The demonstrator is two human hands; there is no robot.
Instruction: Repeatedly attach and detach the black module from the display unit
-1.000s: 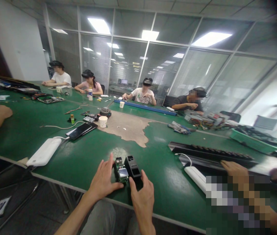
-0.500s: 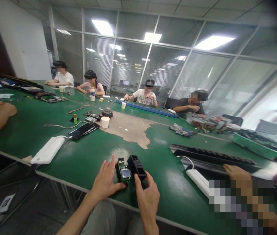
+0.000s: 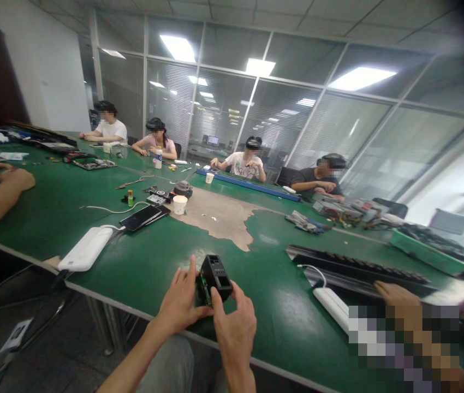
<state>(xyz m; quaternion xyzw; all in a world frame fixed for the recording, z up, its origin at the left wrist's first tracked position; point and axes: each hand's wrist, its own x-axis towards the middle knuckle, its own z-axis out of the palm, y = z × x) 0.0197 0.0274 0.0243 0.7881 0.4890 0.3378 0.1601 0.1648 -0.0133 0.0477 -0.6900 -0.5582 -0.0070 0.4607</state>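
Note:
Near the front edge of the table, my left hand (image 3: 180,303) holds a green circuit board (image 3: 203,284) by its side, thumb at the near end and fingers along the left. Most of the board is now hidden behind a black plastic case (image 3: 216,272) with rectangular openings in its top. My right hand (image 3: 234,316) is closed on that case, its thumb on the near left and its fingers round the right side. Case and board are side by side and overlap in view; I cannot tell whether they are joined.
A white power bank (image 3: 87,248) is cabled to a black phone (image 3: 140,217) at left. Beyond stands a paper cup (image 3: 180,204). At right lie a white device (image 3: 332,308), black metal rails (image 3: 355,265) and a co-worker's hand (image 3: 399,295). Another person's hands (image 3: 17,176) rest at far left.
My right hand has moved left with the black case, bringing it against the circuit board and covering most of it. My left hand has stayed almost in place.

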